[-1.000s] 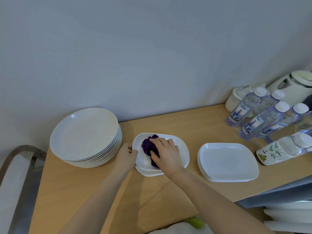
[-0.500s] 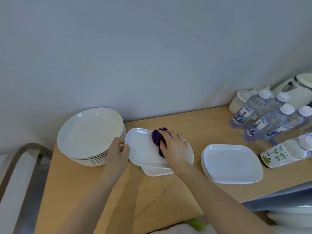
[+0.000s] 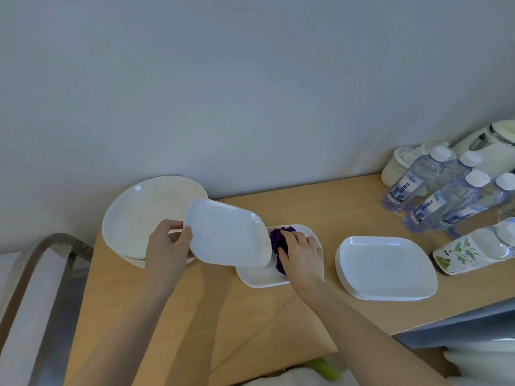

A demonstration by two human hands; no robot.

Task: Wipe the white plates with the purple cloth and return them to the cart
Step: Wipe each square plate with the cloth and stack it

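Observation:
My left hand (image 3: 168,246) grips the left edge of a white rectangular plate (image 3: 227,232) and holds it tilted above the wooden top, over the edge of a stack of round white plates (image 3: 142,213). My right hand (image 3: 302,256) presses the crumpled purple cloth (image 3: 278,240) onto another white rectangular plate (image 3: 260,275) lying on the wooden top (image 3: 278,316). The lifted plate hides part of the lower one. A stack of white rectangular plates (image 3: 386,268) sits to the right.
Several water bottles (image 3: 434,196) stand at the back right beside a white jar (image 3: 395,168) and a white kettle (image 3: 490,146). A flat floral-printed pack (image 3: 468,254) lies near the right edge. A metal cart handle (image 3: 39,263) curves at the far left. The wall is close behind.
My left hand has lifted the top rectangular plate up and to the left, off the one beneath. My right hand has kept the cloth down on the lower plate.

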